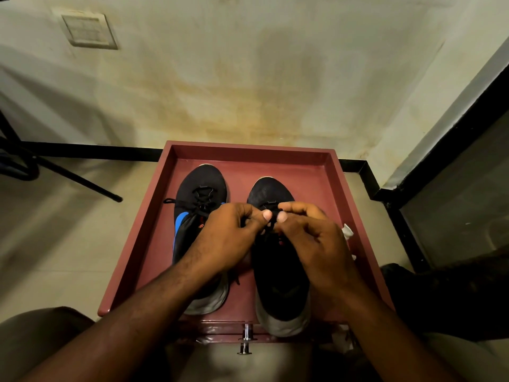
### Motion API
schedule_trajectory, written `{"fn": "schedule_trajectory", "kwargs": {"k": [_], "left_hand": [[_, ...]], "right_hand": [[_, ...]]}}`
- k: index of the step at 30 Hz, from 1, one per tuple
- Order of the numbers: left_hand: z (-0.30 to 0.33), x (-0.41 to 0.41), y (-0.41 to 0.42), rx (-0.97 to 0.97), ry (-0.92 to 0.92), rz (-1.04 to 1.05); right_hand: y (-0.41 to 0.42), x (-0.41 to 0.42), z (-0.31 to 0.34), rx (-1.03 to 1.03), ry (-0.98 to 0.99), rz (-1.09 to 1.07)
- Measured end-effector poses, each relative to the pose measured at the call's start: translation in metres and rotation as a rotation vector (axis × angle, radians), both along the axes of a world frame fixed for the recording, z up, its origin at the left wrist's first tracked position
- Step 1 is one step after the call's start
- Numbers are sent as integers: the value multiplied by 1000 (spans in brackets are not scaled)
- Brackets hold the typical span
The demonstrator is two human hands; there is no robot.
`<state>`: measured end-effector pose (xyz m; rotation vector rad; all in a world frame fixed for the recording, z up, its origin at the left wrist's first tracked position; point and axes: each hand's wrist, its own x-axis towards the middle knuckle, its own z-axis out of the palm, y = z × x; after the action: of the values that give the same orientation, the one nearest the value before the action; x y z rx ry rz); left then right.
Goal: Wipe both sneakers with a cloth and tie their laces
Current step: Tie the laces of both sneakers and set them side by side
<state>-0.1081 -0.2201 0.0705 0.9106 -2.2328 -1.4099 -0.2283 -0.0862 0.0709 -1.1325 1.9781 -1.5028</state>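
Observation:
Two black sneakers stand side by side, toes away from me, in a reddish-brown tray point(303, 155). The left sneaker point(202, 183) has a blue side patch, and its black laces lie loose across the tongue. Over the right sneaker point(271, 188) both my hands meet. My left hand point(231, 232) and my right hand point(311, 232) each pinch a strand of that shoe's black lace point(271, 223) between thumb and fingers. A white cloth point(347, 231) peeks out behind my right hand, at the tray's right side.
The tray sits on a low stand with a metal knob point(246, 339) at its front. A stained wall rises behind. A black chair leg point(82, 180) crosses the tiled floor on the left, and a black-framed ledge point(407, 216) runs along the right. My knees flank the tray.

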Motion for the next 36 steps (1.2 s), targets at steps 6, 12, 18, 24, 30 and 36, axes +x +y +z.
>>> {"fn": "schedule_trajectory", "kwargs": {"k": [6, 12, 18, 24, 30, 36], "left_hand": [[-3, 1, 0, -92, -23, -4], [-4, 2, -2, -75, -35, 2], [-2, 1, -1, -48, -42, 14], [0, 1, 0, -42, -41, 21], [0, 1, 0, -54, -39, 12], [0, 3, 0, -85, -2, -22]], "right_hand": [[-1, 2, 7, 34, -267, -15], [-5, 2, 7, 59, -216, -81], [5, -29, 33, -163, -709, -105], [29, -79, 45, -658, -903, -519], [37, -71, 25, -170, 154, -763], [11, -28, 0, 32, 666, 104]]}}
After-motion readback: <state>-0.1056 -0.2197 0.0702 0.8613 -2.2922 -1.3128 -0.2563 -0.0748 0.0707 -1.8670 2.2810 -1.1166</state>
